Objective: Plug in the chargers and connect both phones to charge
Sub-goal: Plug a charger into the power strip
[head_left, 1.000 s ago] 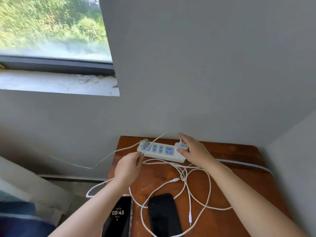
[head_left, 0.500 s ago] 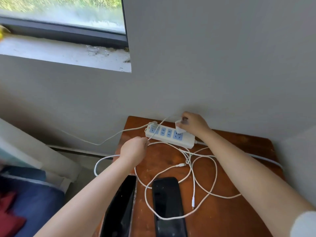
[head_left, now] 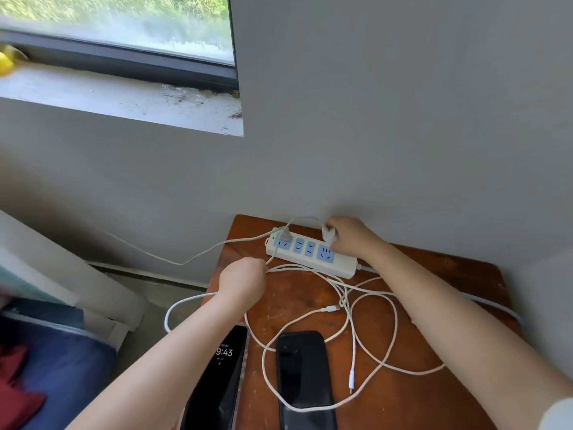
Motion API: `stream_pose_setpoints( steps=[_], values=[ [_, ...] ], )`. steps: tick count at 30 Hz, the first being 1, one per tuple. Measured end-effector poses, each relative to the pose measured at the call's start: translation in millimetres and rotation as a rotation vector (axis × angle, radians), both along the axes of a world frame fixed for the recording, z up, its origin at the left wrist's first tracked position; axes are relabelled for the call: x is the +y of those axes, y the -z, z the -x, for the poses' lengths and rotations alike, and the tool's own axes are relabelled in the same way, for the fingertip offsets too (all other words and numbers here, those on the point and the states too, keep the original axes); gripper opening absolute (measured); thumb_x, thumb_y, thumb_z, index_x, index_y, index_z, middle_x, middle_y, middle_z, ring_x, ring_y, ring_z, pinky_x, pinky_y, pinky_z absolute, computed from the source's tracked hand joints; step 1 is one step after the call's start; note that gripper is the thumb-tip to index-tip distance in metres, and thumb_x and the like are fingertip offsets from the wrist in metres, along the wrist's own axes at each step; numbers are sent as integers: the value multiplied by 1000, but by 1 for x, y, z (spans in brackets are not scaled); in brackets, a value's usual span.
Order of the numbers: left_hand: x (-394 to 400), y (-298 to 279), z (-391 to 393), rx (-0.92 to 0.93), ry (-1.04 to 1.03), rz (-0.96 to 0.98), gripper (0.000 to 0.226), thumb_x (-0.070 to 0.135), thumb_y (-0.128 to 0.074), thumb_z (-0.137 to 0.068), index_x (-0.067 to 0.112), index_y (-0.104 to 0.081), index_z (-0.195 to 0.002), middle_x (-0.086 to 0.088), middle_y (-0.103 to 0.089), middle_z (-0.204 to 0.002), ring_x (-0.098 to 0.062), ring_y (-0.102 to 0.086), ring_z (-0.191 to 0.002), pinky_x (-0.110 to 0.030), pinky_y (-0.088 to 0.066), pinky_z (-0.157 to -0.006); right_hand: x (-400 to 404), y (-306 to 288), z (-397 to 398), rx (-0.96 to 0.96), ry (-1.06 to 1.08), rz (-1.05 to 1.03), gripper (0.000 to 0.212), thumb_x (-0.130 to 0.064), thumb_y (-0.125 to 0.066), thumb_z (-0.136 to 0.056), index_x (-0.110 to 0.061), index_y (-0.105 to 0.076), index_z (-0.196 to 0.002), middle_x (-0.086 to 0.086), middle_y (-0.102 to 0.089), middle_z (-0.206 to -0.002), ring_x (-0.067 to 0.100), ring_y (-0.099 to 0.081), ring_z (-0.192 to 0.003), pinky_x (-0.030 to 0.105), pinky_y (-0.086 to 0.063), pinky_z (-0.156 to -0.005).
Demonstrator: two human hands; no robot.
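Observation:
A white power strip (head_left: 310,253) with blue sockets lies at the back of the wooden table (head_left: 434,408). One white charger (head_left: 285,234) sits in its leftmost socket. My right hand (head_left: 350,237) holds a second white charger (head_left: 328,233) just above the strip's far edge, out of any socket. My left hand (head_left: 245,279) is closed on a white cable (head_left: 276,248) left of the strip. Tangled white cables (head_left: 350,308) lie loose, two free connector ends showing. A lit phone (head_left: 221,373) and a dark phone (head_left: 302,377) lie near me, neither connected.
The grey wall stands right behind the strip, with a window sill (head_left: 124,97) up left. The strip's own cord (head_left: 493,305) runs off the table's right side. Left of the table the floor drops away, with blue bedding (head_left: 52,361) and a white frame.
The camera tilted downward. My right hand lifted the charger off the strip's right socket, which now shows bare. My left hand drew back from the strip with the cable. The left phone's screen lit again.

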State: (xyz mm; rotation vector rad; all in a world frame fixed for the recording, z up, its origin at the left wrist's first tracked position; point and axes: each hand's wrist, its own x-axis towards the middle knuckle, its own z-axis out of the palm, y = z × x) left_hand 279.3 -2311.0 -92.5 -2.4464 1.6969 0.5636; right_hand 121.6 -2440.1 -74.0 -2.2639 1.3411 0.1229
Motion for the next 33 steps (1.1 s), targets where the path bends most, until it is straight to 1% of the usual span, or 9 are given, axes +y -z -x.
stream_pose_setpoints(
  steps=[3,5,9,11,16,20,23,26,33],
  values=[
    [3,0,-3,-3,8,-1,19,15,-52,-90,14,-57,-108,-7,-64,-103,-22,-63,-90,-29,-53,-76,-5,-5,2,29,-12,-9,35,-1,-67,-72,-7,-54,-104,10,-56,-93,21,-49,-78,24,-36,-55],
    [4,0,-7,8,-12,-15,18,17,-51,-91,14,-59,-107,-7,-65,-103,-23,-63,-91,-31,-53,-78,-7,-8,-3,-39,24,-38,43,-2,-71,-69,-9,-52,-108,5,-50,-89,21,-49,-79,21,-36,-55],
    [4,-2,-19,18,-101,16,24,27,-46,-94,14,-62,-106,-6,-66,-102,-24,-64,-92,-30,-53,-77,0,-1,-20,-224,-17,-139,68,-4,-70,-71,-18,-38,-129,7,-52,-119,23,-50,-110,26,-38,-83],
    [4,-3,-23,8,-121,52,30,31,-42,-95,12,-62,-105,-6,-66,-102,-24,-63,-93,-29,-51,-74,3,3,-25,-249,-6,-109,59,-5,-69,-72,-14,-45,-125,11,-51,-127,25,-49,-114,27,-37,-87],
    [1,6,-16,-3,-57,154,21,19,-47,-92,10,-63,-102,-7,-65,-100,-24,-61,-92,-29,-48,-69,9,5,-21,-323,103,-77,40,-4,-72,-72,-11,-57,-109,14,-57,-118,27,-55,-104,31,-43,-84],
    [-7,19,-9,-101,99,387,23,14,-63,-79,9,-66,-102,-10,-66,-111,-22,-56,-110,-28,-47,-88,15,10,-17,-410,192,-50,41,-2,-72,-72,-11,-58,-109,14,-58,-117,20,-55,-94,27,-42,-79],
    [-14,29,-4,85,174,277,41,8,-38,-92,5,-36,-133,-13,-32,-147,-26,-22,-138,-35,-19,-112,17,11,-16,-452,210,-73,40,-1,-72,-73,-11,-59,-109,13,-59,-115,16,-53,-91,27,-43,-78],
    [-20,35,-6,77,228,239,43,8,-30,-95,7,-27,-138,-11,-22,-151,-26,-14,-140,-34,-10,-114,16,10,-15,-442,191,-101,40,-4,-71,-74,-10,-58,-112,12,-60,-115,14,-53,-93,27,-44,-81],
    [-24,40,-13,107,259,292,43,8,-32,-94,5,-28,-137,-12,-27,-149,-26,-20,-138,-33,-11,-114,10,7,-17,-454,195,-221,41,-3,-69,-76,-11,-57,-115,12,-63,-115,16,-57,-97,28,-47,-84]
  ],
)
